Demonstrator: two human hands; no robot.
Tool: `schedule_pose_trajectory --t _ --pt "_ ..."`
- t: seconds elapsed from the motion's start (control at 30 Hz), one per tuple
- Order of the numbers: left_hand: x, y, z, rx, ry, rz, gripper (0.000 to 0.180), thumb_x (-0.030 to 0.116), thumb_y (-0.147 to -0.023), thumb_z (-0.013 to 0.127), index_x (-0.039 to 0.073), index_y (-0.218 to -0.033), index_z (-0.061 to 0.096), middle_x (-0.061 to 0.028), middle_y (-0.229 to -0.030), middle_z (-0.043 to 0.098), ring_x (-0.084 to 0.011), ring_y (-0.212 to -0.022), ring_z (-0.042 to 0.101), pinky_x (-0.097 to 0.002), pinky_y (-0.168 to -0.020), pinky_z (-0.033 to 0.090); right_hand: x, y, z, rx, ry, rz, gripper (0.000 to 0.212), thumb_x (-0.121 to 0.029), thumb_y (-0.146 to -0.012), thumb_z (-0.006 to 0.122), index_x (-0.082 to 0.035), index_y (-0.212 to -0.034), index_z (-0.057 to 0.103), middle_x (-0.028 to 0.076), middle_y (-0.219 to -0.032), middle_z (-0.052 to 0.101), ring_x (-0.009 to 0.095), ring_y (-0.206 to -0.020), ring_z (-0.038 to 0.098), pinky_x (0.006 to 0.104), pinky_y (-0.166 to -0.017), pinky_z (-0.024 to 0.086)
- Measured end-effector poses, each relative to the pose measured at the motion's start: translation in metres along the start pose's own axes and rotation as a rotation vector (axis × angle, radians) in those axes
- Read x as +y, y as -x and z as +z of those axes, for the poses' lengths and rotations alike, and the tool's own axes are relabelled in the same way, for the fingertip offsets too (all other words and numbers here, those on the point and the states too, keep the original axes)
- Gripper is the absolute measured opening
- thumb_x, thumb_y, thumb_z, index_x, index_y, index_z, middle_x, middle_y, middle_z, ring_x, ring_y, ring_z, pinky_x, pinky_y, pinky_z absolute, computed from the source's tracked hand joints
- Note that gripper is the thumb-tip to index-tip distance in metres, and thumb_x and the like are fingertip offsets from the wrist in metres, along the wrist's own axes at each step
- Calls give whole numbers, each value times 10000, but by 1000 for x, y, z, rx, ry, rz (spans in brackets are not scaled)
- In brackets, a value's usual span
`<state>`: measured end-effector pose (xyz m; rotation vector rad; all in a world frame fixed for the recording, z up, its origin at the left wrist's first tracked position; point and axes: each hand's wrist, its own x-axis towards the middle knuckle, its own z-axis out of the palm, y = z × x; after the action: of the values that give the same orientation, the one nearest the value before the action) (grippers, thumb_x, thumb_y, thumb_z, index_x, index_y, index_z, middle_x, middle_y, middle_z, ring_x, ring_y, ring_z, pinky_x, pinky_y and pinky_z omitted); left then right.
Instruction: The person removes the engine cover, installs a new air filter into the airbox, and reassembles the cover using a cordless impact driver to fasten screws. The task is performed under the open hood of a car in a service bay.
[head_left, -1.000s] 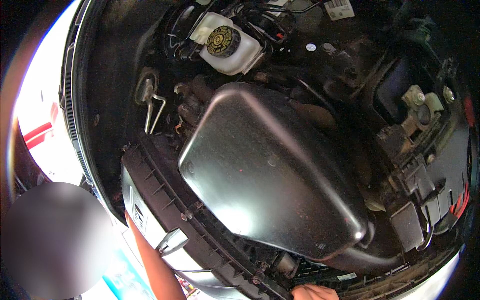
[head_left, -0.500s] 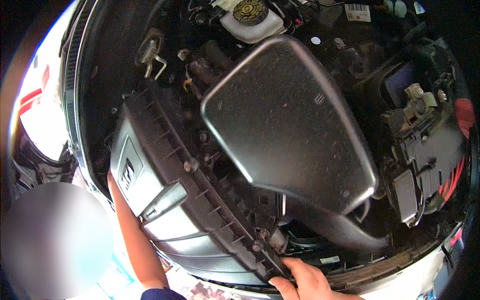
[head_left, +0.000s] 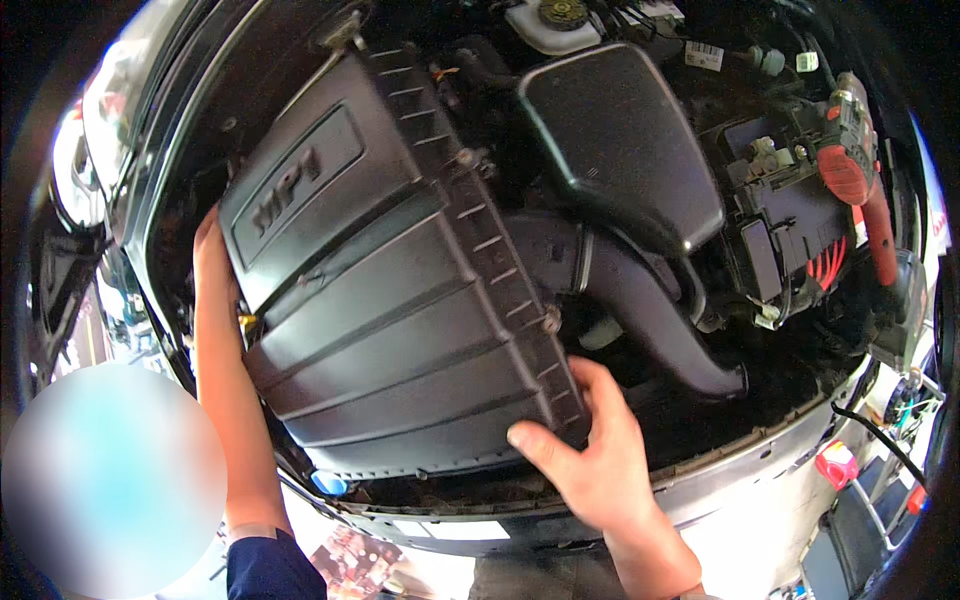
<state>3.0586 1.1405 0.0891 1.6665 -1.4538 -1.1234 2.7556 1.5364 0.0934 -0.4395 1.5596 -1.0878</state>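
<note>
A large black plastic engine cover (head_left: 390, 300), ribbed, with raised lettering, lies tilted across the left and middle of an engine bay. At its left edge is my left hand (head_left: 207, 240); the fingers go out of sight behind the edge as the hand holds that side. My right hand (head_left: 597, 455) grips the near right corner, thumb on top and fingers over the far side. Just beyond the cover's right edge, a curved black air duct (head_left: 640, 285) runs past a smooth black box (head_left: 610, 130).
A red and grey cordless power tool (head_left: 848, 170) rests at the right, beside a black fuse box (head_left: 790, 215) with red wires (head_left: 826, 262). A white fluid reservoir (head_left: 545, 35) stands at the back. The car's front edge (head_left: 700, 470) curves across the near side; a blue cap (head_left: 328, 483) shows there.
My view has shifted. The engine cover now appears larger and flatter, its lettered face turned more toward me. The air duct shows more fully, and both hands remain at the cover's edges.
</note>
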Motion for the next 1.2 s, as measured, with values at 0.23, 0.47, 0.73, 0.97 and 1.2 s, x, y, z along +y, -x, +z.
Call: schedule_pose_trajectory --t 0.23,0.47,0.73,0.97,1.2 --pt "33 31 9 0 -157 104 381 209 -1028 550 -3 -1333 634 -99 -1225 691 -199 -1072 645 -323 -957 493 -27 -24 5 -181 -157 3 522 -230 -808 866 55 -1180 637 101 -1049 725 158 -954 659 306 -882 528" --pt "60 203 -19 125 -96 442 350 247 -1035 591 -28 -1241 660 -104 -1111 704 -156 -980 657 -300 -910 507 -35 -25 3 -155 -97 -19 719 -241 -755 890 82 -1311 568 155 -1195 683 221 -1083 639 335 -1011 479" --pt "-38 446 48 -403 575 -434 289 74 -1025 578 -28 -1294 608 -156 -1262 667 -241 -1200 632 -391 -1071 496 -30 -20 22 -200 -153 -13 689 -192 -762 887 78 -1310 569 146 -1218 674 220 -1106 628 336 -1026 466" --pt "-9 417 117 -364 1100 -502 494 102 -1017 596 -25 -1453 402 -136 -1519 425 -260 -1415 427 -472 -1221 307 -35 -33 4 -287 -130 96 671 -138 -761 872 87 -1302 546 143 -1204 668 223 -1072 636 352 -1002 487" --pt "1 406 140 -67 1499 -771 198 195 -962 712 114 -1102 598 -29 -1175 658 -182 -1144 588 -415 -1096 431 -36 -35 6 -266 -140 111 683 -129 -751 877 88 -1305 542 149 -1214 662 231 -1071 641 353 -999 490"
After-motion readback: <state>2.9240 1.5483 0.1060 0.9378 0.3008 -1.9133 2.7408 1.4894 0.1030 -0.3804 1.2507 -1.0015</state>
